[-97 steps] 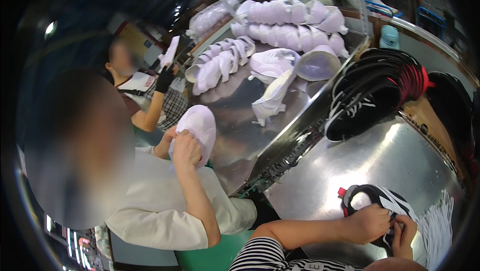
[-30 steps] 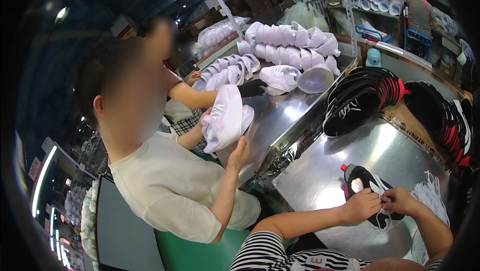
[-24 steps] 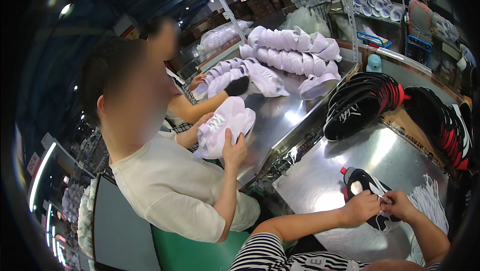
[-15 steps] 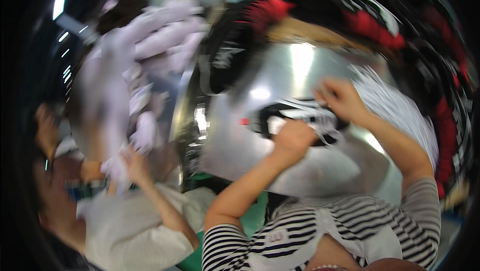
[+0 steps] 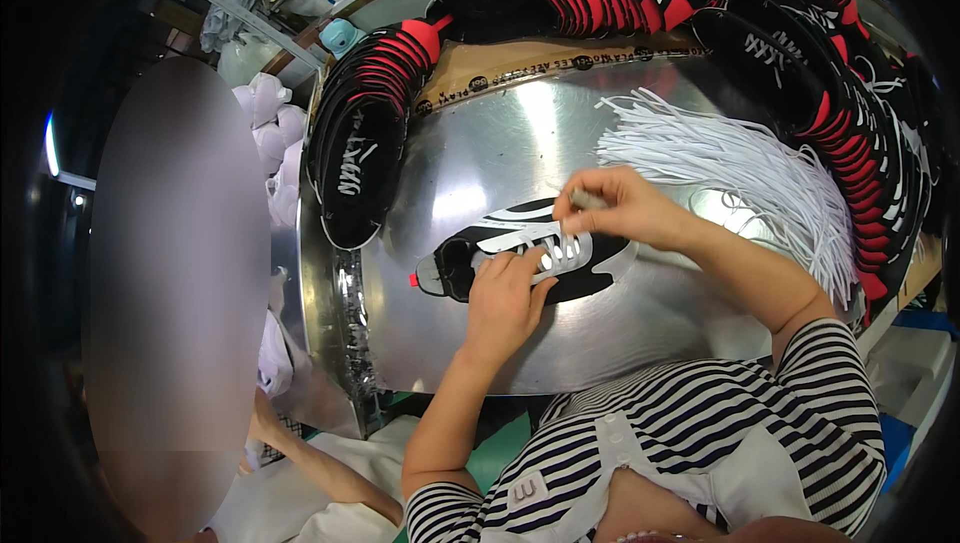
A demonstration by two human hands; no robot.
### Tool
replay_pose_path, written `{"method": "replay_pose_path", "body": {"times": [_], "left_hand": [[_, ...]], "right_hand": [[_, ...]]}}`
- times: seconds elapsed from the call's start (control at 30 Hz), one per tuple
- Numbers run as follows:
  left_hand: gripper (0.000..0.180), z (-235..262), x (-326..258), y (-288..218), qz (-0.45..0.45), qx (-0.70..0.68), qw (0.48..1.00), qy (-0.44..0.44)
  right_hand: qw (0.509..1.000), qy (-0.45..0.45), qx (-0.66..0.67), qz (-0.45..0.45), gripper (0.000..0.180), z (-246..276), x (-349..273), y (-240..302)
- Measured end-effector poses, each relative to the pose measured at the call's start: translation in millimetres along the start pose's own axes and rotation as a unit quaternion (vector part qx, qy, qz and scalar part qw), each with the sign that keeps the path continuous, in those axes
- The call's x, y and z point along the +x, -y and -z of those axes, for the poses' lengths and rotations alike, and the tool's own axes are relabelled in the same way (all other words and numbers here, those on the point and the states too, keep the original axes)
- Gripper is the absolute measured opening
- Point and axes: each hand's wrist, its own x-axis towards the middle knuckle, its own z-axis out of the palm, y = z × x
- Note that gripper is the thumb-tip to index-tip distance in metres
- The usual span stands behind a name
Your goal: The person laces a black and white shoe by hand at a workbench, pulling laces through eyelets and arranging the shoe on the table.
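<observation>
A black and white shoe upper [image 5: 583,285] lies on the metal table, its grey heel with a red tab to the left. White lace [image 5: 568,252] crosses its eyelet rows. My left hand [image 5: 503,301] grips the upper by its lacing opening, with the fingers over the top and the thumb along the near side. Just above the far eyelet row, my right hand [image 5: 622,207] is closed around a short, pale stick-like tool [image 5: 588,200]. The tool's tip is too small to make out.
Loose white laces [image 5: 735,168] are heaped at the right of the metal table [image 5: 440,343]. Nested black and red shoe uppers [image 5: 570,5] line its far side, with further stacks left [image 5: 352,168] and right [image 5: 865,193]. A co-worker's arm [image 5: 325,468] is at the left.
The view has swung left and sharpened from blur. My right hand has come in closer to the left one, at the lacing, and the upper's heel now shows clearly.
</observation>
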Motion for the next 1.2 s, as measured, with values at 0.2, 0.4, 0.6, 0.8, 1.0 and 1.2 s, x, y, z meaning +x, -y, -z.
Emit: {"method": "replay_pose_path", "body": {"times": [0.2, 0.4, 0.6, 0.8, 1.0, 1.2], "left_hand": [[0.054, 2.5, 2.9, 15.9, 0.345, -0.241, 0.906, 0.050], [0.048, -23.0, 3.0, 19.4, 0.318, -0.058, 0.946, -0.013], [0.040, -40.1, -0.3, 25.0, 0.324, -0.093, 0.935, -0.106], [0.043, -38.1, 3.5, 17.0, 0.304, -0.041, 0.944, -0.119], [0.046, -32.1, 1.3, 13.0, 0.331, -0.052, 0.935, -0.114], [0.047, -34.0, 0.7, 5.0, 0.342, -0.053, 0.930, -0.123]], "right_hand": [[0.998, -0.062, -0.010, -0.017, 0.012, -5.5, 19.1, -36.8], [0.983, -0.112, -0.142, 0.024, 0.013, -18.0, 39.7, -63.9], [0.955, -0.080, -0.285, 0.032, 0.015, -17.5, 43.7, -61.5], [0.970, -0.076, -0.221, 0.062, 0.025, -13.0, 33.3, -55.2], [0.936, -0.040, -0.349, 0.009, 0.018, -13.4, 8.0, -40.5], [0.923, -0.025, -0.383, 0.000, 0.017, -10.3, 6.2, -33.5]]}}
